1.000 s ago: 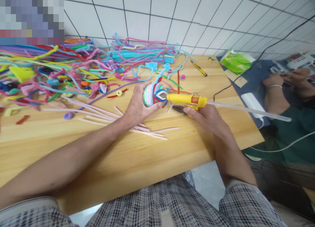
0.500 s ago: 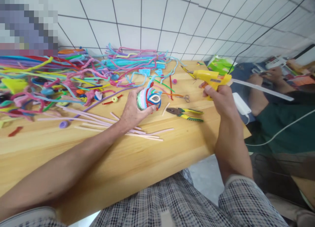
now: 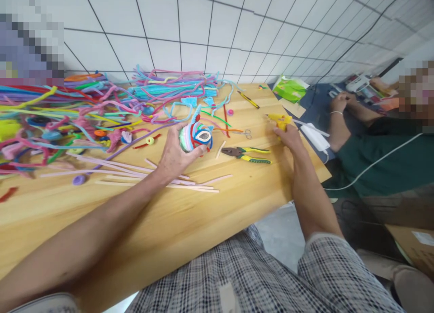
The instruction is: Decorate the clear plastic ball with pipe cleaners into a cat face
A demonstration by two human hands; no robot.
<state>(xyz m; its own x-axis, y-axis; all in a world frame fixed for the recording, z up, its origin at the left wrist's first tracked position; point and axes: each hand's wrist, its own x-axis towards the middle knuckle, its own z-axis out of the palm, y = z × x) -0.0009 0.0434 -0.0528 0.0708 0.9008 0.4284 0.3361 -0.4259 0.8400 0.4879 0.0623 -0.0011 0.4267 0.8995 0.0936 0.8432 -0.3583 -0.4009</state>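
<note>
My left hand (image 3: 176,152) is closed round a small ball-shaped craft piece of coiled pipe cleaners (image 3: 196,135), striped in pale green, pink, red and blue, held just above the wooden table (image 3: 176,213). My right hand (image 3: 288,134) grips a yellow hot glue gun (image 3: 280,120) far out at the table's right side, low by the tabletop. A clear glue stick (image 3: 310,124) juts from the gun's back towards the right.
Green-handled pliers (image 3: 246,154) and small scissors (image 3: 244,133) lie between my hands. A heap of coloured pipe cleaners (image 3: 84,105) covers the table's far left. Pale pink straight pieces (image 3: 135,173) lie under my left wrist. Another person (image 3: 373,141) sits at the right, past the table edge.
My right hand has carried the glue gun away from the craft piece, out to the right and down to the tabletop. My left hand has kept hold of the piece.
</note>
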